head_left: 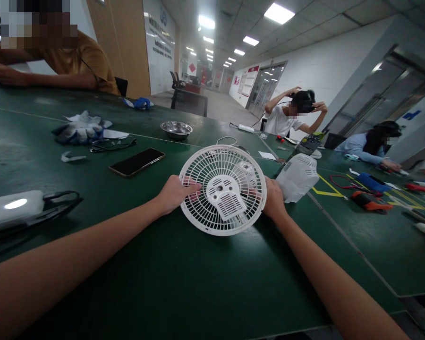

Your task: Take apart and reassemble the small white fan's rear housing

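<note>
A round white fan grille [222, 190] with a vented hub is held up over the green table [184, 278]. My left hand [175, 192] grips its left rim, the thumb lying over the bars. At the right rim, my right hand [273, 198] holds the grille from the side, its fingers partly seen behind the bars. Behind the grille, another white part and a thin cable show in pieces; the grille hides most of them. Just right of my right hand stands a white plastic housing [297, 178].
A phone [137, 162], a metal bowl [176, 129], gloves [80, 128] and a white device [14, 211] with a cable lie to the left. At right are an orange-black tool [370, 201] and a blue item [371, 181]. Several people sit around the tables.
</note>
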`<state>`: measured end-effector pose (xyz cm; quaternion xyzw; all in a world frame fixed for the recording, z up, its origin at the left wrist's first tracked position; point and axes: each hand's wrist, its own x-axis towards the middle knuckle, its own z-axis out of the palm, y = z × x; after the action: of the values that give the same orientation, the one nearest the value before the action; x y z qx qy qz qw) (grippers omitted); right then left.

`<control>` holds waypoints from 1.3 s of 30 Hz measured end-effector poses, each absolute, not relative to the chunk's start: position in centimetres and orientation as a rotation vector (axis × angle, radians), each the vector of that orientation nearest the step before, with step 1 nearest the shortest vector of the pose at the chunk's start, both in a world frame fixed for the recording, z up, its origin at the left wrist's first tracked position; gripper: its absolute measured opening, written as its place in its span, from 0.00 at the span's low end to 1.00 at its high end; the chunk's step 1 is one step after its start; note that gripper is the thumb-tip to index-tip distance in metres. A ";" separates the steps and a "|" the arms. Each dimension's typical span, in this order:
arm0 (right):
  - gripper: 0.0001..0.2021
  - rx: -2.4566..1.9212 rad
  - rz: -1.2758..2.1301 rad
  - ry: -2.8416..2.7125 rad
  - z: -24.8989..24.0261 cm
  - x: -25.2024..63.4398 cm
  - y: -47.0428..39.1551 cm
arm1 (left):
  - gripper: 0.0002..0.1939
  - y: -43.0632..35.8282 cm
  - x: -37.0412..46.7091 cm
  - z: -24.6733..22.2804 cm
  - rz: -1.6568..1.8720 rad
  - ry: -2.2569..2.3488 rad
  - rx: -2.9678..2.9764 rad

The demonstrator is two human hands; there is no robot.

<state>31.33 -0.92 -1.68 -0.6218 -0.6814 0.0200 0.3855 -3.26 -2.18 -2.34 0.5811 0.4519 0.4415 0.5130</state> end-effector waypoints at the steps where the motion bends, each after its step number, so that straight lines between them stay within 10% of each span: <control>1: 0.32 -1.529 0.130 -1.675 -1.3 31.0 -1.4 | 0.08 -2.1 -3.3 -2.5 1.075 1.088 1.405; 10: 0.27 -1.048 1.679 -1.381 -1.2 24.3 -6.1 | 0.11 -2.8 -3.9 -2.2 1.316 1.208 1.579; 26: 0.30 -1.187 0.639 -1.648 -1.5 26.3 -5.4 | 0.34 -0.1 -4.6 -3.0 1.013 0.726 0.921; 32: 0.38 -1.223 0.420 -1.925 -1.8 26.1 -5.2 | 0.11 0.0 -4.4 -2.8 0.941 0.780 0.775; 39: 0.29 -1.088 0.383 -1.889 -2.1 27.6 -3.6 | 0.07 0.2 -4.4 -2.6 0.940 0.826 0.728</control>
<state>27.55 -3.57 -2.08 -0.4397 -0.7632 0.1546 0.4475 -4.38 0.15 -2.59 0.3329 0.3777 0.4302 0.7493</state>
